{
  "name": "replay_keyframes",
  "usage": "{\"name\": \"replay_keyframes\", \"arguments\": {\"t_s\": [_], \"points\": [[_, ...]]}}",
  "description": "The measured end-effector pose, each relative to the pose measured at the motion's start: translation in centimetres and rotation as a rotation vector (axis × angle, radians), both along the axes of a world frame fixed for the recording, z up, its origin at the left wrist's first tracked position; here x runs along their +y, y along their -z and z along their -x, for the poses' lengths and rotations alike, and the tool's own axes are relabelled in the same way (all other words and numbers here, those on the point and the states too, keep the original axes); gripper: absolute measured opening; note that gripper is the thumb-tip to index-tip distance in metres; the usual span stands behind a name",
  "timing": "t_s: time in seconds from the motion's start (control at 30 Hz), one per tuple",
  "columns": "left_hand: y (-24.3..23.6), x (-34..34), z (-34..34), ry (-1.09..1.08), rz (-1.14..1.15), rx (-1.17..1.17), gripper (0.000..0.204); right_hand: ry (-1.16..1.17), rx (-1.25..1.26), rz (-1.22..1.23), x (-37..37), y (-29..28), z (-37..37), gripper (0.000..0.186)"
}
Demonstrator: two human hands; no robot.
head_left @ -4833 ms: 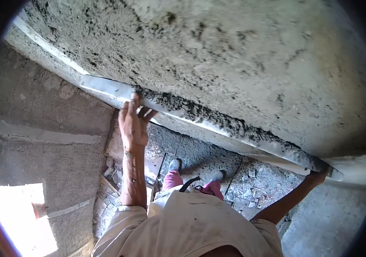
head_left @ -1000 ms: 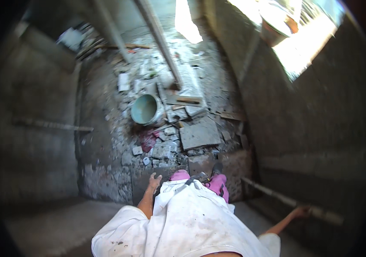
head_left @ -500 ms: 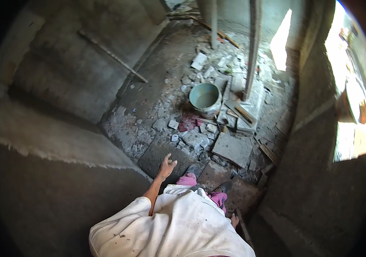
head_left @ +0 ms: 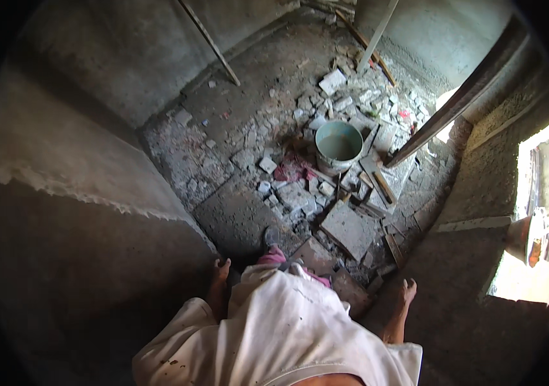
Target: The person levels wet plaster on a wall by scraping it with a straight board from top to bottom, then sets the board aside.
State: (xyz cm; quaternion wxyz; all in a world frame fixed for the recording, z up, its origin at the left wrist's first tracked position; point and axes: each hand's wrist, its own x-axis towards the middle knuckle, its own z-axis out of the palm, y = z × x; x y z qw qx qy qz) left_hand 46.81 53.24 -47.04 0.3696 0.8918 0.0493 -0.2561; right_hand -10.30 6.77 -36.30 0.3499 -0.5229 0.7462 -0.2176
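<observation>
My left hand (head_left: pixel 222 267) hangs low beside the plastered wall, its fingers loosely apart and nothing seen in them. On the other side, my right hand (head_left: pixel 408 292) is held out by the right wall, fingers half bent and apart, with no object visible in it. Between the hands are my stained white shirt (head_left: pixel 287 321) and one shoe (head_left: pixel 272 237) on the slab floor. Farther ahead, out of reach of both hands, a pale green bucket (head_left: pixel 339 143) with grey contents stands among rubble.
A square slab (head_left: pixel 347 229) lies tilted before the bucket, with a flat wooden-handled tool (head_left: pixel 378 180) beyond it. Broken blocks (head_left: pixel 295 197) and a crumpled red bag (head_left: pixel 292 168) litter the floor. A leaning post (head_left: pixel 454 96) and a bright window opening (head_left: pixel 528 270) are at right.
My view has turned and I have stepped forward. The left hand has dropped back toward the wall. My right hand has come up and outward; the stick-like thing beside it earlier is out of sight.
</observation>
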Motion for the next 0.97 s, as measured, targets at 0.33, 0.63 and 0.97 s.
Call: {"name": "replay_keyframes", "arguments": {"t_s": [0.33,0.63,0.97], "points": [[-6.7,-5.1,-13.2,0.084,0.027,-0.095,0.063,-0.729,-0.007,-0.362,4.2,3.7,-29.3,0.037],[-2.0,11.1,-18.2,-0.192,0.211,0.167,0.073,-0.697,-0.093,-0.279,1.9,-3.9,-43.4,0.043],[-7.2,3.2,-16.1,-0.404,0.259,0.482,0.071,-0.818,0.141,-0.543,-1.0,2.6,-46.9,0.053]]}}
